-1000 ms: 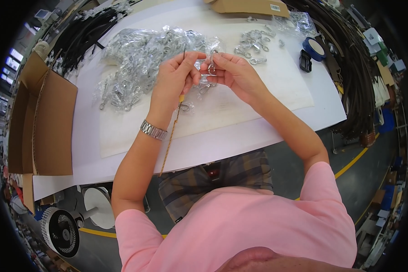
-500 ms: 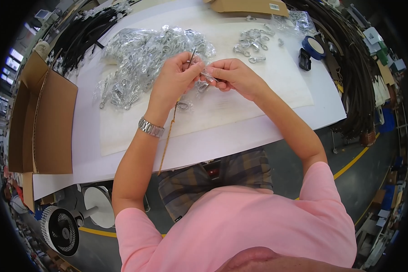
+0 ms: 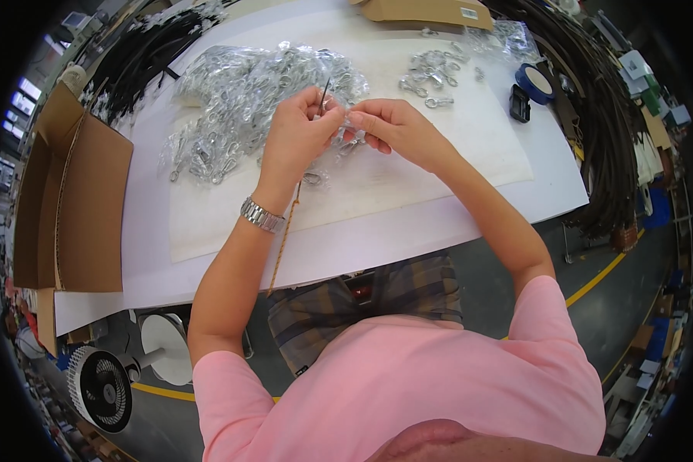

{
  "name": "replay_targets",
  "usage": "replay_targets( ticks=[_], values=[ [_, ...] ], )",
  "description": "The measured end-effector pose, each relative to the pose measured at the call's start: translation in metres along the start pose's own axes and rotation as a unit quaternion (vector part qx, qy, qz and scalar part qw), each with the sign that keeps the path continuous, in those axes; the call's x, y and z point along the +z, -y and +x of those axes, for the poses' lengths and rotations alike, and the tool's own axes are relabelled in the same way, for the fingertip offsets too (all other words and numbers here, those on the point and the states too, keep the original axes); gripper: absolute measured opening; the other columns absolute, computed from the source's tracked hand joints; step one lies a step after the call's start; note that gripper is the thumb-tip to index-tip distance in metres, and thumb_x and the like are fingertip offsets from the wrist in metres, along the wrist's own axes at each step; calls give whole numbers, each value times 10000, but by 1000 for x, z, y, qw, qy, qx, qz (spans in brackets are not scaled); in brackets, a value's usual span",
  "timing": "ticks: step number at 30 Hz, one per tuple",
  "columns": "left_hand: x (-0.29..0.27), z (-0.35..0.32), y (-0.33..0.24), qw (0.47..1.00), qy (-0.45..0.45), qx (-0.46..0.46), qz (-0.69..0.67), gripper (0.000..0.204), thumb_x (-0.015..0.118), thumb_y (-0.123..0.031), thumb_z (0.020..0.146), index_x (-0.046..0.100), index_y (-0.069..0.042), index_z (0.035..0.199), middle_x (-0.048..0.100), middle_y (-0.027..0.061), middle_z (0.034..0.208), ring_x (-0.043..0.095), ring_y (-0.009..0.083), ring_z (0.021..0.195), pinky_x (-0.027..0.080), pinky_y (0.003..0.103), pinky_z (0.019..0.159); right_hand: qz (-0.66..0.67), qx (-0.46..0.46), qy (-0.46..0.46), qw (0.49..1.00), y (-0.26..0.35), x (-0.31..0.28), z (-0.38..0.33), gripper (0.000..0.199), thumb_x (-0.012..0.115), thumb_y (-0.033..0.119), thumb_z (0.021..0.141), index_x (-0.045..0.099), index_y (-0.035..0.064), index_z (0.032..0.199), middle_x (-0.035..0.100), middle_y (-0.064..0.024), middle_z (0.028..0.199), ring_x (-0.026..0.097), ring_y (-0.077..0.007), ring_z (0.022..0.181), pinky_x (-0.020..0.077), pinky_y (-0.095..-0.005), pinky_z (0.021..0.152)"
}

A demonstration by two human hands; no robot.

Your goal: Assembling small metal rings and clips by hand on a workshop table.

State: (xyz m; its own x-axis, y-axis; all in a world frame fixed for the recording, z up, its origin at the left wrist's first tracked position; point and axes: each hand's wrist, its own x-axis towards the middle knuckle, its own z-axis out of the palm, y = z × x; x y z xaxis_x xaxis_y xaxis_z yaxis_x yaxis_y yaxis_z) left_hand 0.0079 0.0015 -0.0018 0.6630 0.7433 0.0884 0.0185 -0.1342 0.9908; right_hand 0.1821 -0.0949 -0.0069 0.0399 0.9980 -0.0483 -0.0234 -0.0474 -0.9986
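Fingers of the left hand [image 3: 304, 131] were closed around a thin dark tool [image 3: 324, 94], its tip jutting beyond them and an orange braided cord [image 3: 285, 239] hanging below the wrist. Just beside, the right hand [image 3: 393, 129] pinched a small clear-wrapped piece [image 3: 346, 124] between thumb and fingers, meeting the left fingertips (its shape was mostly hidden). A heap of bagged metal clasps [image 3: 235, 96] crowded beyond and left of both hands, reaching right behind the left fingers; one bagged clasp [image 3: 313, 179] lay near the left wrist. Loose clasps [image 3: 433, 68] sat beyond the right hand, with blue tape [image 3: 534, 83] and a black case [image 3: 520, 104] farther right. Well to the left stood an open cardboard box [image 3: 92, 204]; dark straps [image 3: 597, 123] hung far to the right.
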Motion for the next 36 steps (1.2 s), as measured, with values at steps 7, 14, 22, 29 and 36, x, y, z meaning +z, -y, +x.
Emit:
replay_targets(
  ticks=[7,14,22,29,36],
  values=[
    [7,0,1,999,-21,16,-21,105,647,-118,974,657,-18,1003,591,-28,708,406,2,507,268,185,442,-300,-147,-93,938,-4,4,-7,247,648,203,1013,727,-27,1057,662,-47,774,534,-116,671,450,-292,627],
    [-24,10,-1,994,-65,9,-84,266,540,-103,1021,688,-8,1221,651,11,813,435,33,584,342,195,505,-198,-163,-107,961,2,2,-4,246,619,199,1011,730,-10,944,619,-20,720,502,-104,651,420,-303,614],
    [-17,-1,-13,979,156,61,120,439,502,-138,1046,561,-22,1465,717,14,863,491,58,694,440,212,624,-167,-101,-97,976,-3,-7,0,273,599,213,1005,692,-8,874,572,14,693,448,-67,609,375,-266,563],
    [7,-6,-6,979,63,65,185,420,512,-122,1036,567,13,1431,719,60,807,536,118,575,483,277,611,-40,-58,-76,995,-5,-3,0,256,564,169,1036,639,22,839,505,33,637,432,-58,565,375,-237,521],
    [5,-11,-16,991,122,-3,61,461,494,-144,1047,523,-28,1492,700,42,773,490,63,551,412,225,506,-23,-67,-95,993,-5,8,-2,249,572,168,1052,639,30,856,491,49,653,419,-43,573,373,-223,525]
  ],
)
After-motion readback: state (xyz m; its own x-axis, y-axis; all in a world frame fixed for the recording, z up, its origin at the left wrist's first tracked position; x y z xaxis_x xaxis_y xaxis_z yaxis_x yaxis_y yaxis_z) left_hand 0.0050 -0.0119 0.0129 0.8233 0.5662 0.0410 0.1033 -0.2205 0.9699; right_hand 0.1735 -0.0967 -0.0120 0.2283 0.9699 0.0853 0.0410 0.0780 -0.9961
